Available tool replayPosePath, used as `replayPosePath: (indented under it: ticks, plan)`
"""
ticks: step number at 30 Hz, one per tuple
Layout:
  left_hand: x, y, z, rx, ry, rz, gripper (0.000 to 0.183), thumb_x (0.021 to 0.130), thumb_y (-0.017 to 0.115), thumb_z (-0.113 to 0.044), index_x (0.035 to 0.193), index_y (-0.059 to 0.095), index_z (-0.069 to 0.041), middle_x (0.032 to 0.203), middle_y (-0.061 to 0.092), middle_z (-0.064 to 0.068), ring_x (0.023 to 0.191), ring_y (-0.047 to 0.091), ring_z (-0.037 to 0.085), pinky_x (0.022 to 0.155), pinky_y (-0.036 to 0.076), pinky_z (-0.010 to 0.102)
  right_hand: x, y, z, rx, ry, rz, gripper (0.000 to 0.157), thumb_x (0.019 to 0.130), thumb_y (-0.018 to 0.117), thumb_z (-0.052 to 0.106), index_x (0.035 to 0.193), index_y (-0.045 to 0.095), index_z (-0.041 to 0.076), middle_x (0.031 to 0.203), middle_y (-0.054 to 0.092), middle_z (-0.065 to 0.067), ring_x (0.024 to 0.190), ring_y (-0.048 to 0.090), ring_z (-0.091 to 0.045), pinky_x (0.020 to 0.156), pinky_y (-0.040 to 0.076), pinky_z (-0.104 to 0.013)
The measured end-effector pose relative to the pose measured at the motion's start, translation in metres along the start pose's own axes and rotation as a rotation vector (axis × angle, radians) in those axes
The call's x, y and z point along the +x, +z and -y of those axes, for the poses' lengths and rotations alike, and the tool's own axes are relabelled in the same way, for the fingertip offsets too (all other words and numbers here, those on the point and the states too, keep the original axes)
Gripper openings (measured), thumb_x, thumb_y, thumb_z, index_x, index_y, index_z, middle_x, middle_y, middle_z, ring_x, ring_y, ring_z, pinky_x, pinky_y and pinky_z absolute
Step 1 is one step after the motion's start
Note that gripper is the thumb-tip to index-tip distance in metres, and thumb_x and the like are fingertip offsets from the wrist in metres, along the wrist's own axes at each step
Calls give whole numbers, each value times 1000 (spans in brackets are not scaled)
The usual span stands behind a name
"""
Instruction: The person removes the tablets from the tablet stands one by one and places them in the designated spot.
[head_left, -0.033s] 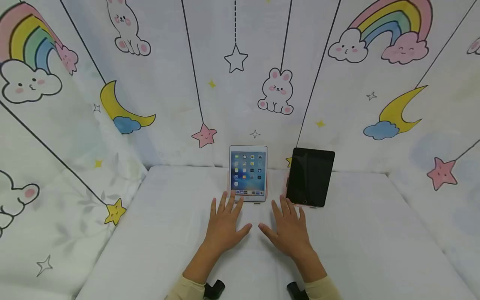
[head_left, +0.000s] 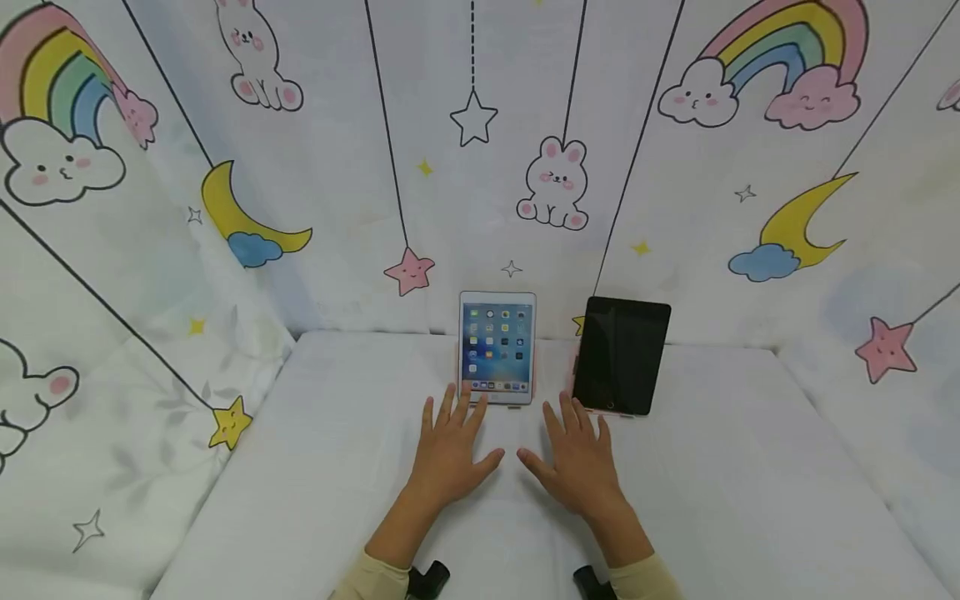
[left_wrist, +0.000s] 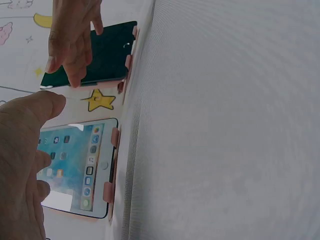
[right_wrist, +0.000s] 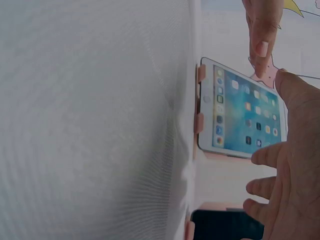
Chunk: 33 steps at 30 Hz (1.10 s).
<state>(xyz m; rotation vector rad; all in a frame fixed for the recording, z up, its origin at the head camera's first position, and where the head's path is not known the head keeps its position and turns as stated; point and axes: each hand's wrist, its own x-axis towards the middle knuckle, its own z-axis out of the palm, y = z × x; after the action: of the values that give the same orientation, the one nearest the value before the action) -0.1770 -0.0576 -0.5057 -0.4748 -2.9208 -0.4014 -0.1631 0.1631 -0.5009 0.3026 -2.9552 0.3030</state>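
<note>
A white tablet point(head_left: 497, 346) with a lit screen of app icons stands propped on a pink stand point(left_wrist: 108, 192) at the back of the table. To its right leans a black tablet point(head_left: 621, 357) with a dark screen, also on a pink stand. My left hand point(head_left: 447, 454) is spread with straight fingers, its fingertips overlapping the lower edge of the white tablet in the head view. My right hand point(head_left: 581, 462) is spread too, fingertips near the lower left corner of the black tablet. Both hands hold nothing, and their thumbs point towards each other.
White cloth covers the table point(head_left: 300, 467). Behind it hangs a white backdrop point(head_left: 337, 167) printed with rainbows, moons, stars and rabbits. Black wrist devices point(head_left: 429, 579) show below each sleeve cuff.
</note>
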Motion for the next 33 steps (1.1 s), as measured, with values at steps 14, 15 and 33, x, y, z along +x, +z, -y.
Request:
replayPosePath:
  ticks: [14,15,33]
  plan:
    - [7,-6,-2,-517,-24,-134,87,89,78,-33,161,32,-14,165,37,10,154,33,29,124,32,52,11,1,2,157,18,-100,72,98,58,54,152,47,8,155,47,-20,143,45,-40,116,36,-66]
    - [10,-7,-1,-566,-37,-155,87,88,78,-30,161,33,-15,163,40,10,152,36,29,122,35,51,15,1,3,194,18,-116,70,99,57,52,151,48,7,153,50,-20,141,47,-40,115,37,-65]
    - [74,4,24,-918,-254,-402,76,84,80,-10,151,45,-1,134,55,14,117,54,32,100,53,50,86,9,9,793,257,-227,60,99,66,29,151,45,8,135,57,-15,128,54,-32,108,48,-52]
